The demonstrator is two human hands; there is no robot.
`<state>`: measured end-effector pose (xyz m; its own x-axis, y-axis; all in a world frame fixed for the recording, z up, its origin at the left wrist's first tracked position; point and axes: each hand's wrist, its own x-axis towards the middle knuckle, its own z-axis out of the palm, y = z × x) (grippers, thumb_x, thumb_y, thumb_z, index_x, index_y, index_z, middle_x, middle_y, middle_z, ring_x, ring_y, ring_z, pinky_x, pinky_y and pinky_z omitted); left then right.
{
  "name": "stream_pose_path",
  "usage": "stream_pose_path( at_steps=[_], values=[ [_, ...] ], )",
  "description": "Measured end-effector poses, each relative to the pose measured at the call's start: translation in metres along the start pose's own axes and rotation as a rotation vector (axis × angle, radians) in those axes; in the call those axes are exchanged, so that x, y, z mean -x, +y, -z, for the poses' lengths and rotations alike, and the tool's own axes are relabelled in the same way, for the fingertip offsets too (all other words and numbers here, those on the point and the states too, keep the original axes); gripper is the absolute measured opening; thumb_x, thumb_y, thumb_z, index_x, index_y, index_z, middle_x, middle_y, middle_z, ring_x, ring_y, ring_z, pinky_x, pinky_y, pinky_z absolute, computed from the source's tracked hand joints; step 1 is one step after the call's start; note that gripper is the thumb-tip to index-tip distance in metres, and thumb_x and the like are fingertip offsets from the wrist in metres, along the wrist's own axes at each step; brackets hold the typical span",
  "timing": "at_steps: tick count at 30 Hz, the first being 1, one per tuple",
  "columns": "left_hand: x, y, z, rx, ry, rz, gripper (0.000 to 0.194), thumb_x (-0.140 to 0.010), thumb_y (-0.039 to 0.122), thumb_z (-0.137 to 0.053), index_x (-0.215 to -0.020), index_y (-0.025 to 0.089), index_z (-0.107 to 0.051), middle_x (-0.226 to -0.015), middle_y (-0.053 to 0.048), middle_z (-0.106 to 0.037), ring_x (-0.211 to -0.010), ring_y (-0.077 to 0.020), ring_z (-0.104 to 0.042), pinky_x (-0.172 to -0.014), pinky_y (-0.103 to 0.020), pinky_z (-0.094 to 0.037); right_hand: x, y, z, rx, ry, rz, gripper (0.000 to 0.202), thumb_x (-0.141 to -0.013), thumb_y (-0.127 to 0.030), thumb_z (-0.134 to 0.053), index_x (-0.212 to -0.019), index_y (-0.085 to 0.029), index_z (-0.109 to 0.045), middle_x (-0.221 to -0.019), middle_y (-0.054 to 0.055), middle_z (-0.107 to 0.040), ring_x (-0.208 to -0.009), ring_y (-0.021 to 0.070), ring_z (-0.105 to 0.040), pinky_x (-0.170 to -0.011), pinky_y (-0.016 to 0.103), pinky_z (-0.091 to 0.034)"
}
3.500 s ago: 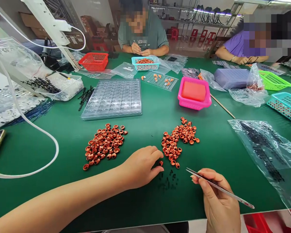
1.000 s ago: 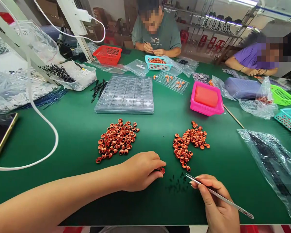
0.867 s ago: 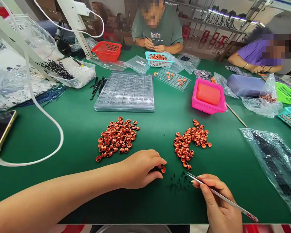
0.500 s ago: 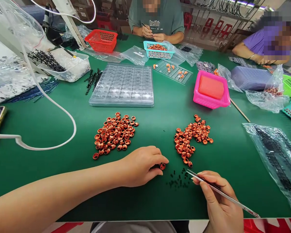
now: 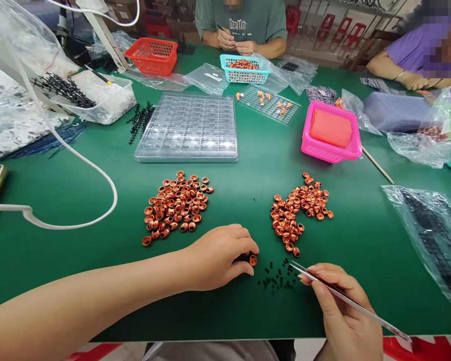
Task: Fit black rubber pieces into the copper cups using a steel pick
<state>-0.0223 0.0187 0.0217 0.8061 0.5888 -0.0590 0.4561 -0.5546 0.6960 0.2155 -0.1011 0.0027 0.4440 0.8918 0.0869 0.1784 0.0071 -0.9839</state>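
Observation:
My left hand [image 5: 229, 255] rests on the green table with thumb and fingers curled round a copper-coloured ring-like piece [image 5: 253, 259], which shows between the fingertips. Metal tweezers [image 5: 353, 302] are pinched in my right hand [image 5: 348, 306], their tips pointing left over small black bits [image 5: 278, 277] scattered on the tabletop. One pile of copper pieces [image 5: 178, 203] lies beyond my left forearm. A second copper pile [image 5: 300, 210] sits beyond the tweezer tips.
A stack of clear compartment trays [image 5: 190, 128] lies behind the piles. Farther right stands a pink basket [image 5: 328, 155] holding a red block. A white cable [image 5: 97, 170] loops at the left. Bagged black parts [image 5: 432, 235] lie at the right. Two people sit across the table.
The view has shifted slightly, so the table items appear displaced. Both hands keep nearly the same pose, and the tweezers still point at the black bits.

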Motion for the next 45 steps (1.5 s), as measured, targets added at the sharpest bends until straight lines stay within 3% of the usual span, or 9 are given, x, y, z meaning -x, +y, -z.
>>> stream_pose_path(
  at_steps=[12,16,20,25,31,38,45],
  values=[
    [-0.001,-0.002,-0.002,0.005,0.02,-0.038,0.01,-0.091,0.02,-0.064,-0.097,0.019,-0.071,-0.091,-0.004,-0.067,-0.085,-0.0178,-0.059,-0.074,-0.026,-0.047,0.001,0.005,0.004,-0.001,-0.033,-0.012,0.016,-0.078,-0.026,-0.077,-0.089,-0.019,-0.068,-0.101,0.008,-0.07,-0.078,0.02,-0.072,-0.072,0.036,-0.065],
    [0.0,-0.004,-0.003,0.05,0.092,-0.079,0.011,-0.091,0.023,-0.06,-0.097,0.019,-0.069,-0.091,-0.004,-0.068,-0.086,-0.0165,-0.061,-0.075,-0.025,-0.048,0.0,0.012,0.003,-0.041,-0.009,0.046,0.011,-0.08,-0.021,-0.073,-0.09,-0.02,-0.068,-0.101,0.007,-0.069,-0.078,0.0187,-0.072,-0.072,0.035,-0.065],
    [0.003,-0.001,-0.006,0.097,0.165,-0.026,0.011,-0.089,0.021,-0.057,-0.096,0.018,-0.065,-0.085,-0.001,-0.068,-0.074,-0.0123,-0.061,-0.069,-0.022,-0.047,-0.002,0.012,0.0,-0.063,0.001,0.137,0.012,-0.081,-0.016,-0.072,-0.092,-0.021,-0.072,-0.101,0.005,-0.069,-0.077,0.018,-0.072,-0.07,0.034,-0.065],
    [0.005,0.011,-0.01,0.106,0.151,0.021,0.014,-0.087,0.016,-0.053,-0.097,0.019,-0.063,-0.085,0.001,-0.067,-0.075,-0.0119,-0.061,-0.066,-0.021,-0.047,0.004,0.003,0.002,-0.053,-0.074,0.138,0.018,-0.082,-0.014,-0.07,-0.096,-0.023,-0.074,-0.104,0.007,-0.072,-0.088,0.0221,-0.073,-0.071,0.036,-0.066],
    [-0.008,0.021,-0.02,0.105,0.113,0.016,0.014,-0.089,0.02,-0.052,-0.098,0.018,-0.063,-0.089,-0.002,-0.067,-0.077,-0.0143,-0.061,-0.068,-0.024,-0.048,0.01,0.003,0.012,0.135,-0.143,0.171,0.018,-0.083,-0.016,-0.069,-0.098,-0.025,-0.073,-0.097,0.005,-0.075,-0.092,0.0234,-0.072,-0.076,0.038,-0.063],
    [-0.018,0.011,-0.024,0.149,0.236,-0.044,0.012,-0.09,0.016,-0.054,-0.099,0.017,-0.062,-0.087,0.0,-0.066,-0.077,-0.0122,-0.06,-0.07,-0.023,-0.047,0.005,0.004,0.006,0.101,-0.195,0.243,0.018,-0.084,-0.008,-0.063,-0.093,-0.024,-0.062,-0.084,0.002,-0.071,-0.083,0.0194,-0.07,-0.076,0.038,-0.06],
    [-0.017,0.008,-0.021,0.157,0.23,-0.061,0.011,-0.09,0.017,-0.055,-0.099,0.017,-0.062,-0.086,0.001,-0.067,-0.077,-0.0118,-0.062,-0.07,-0.022,-0.047,0.007,0.001,0.005,0.166,-0.24,0.249,0.022,-0.083,-0.006,-0.062,-0.093,-0.025,-0.062,-0.086,0.002,-0.071,-0.084,0.0201,-0.07,-0.075,0.039,-0.058]
  ],
)
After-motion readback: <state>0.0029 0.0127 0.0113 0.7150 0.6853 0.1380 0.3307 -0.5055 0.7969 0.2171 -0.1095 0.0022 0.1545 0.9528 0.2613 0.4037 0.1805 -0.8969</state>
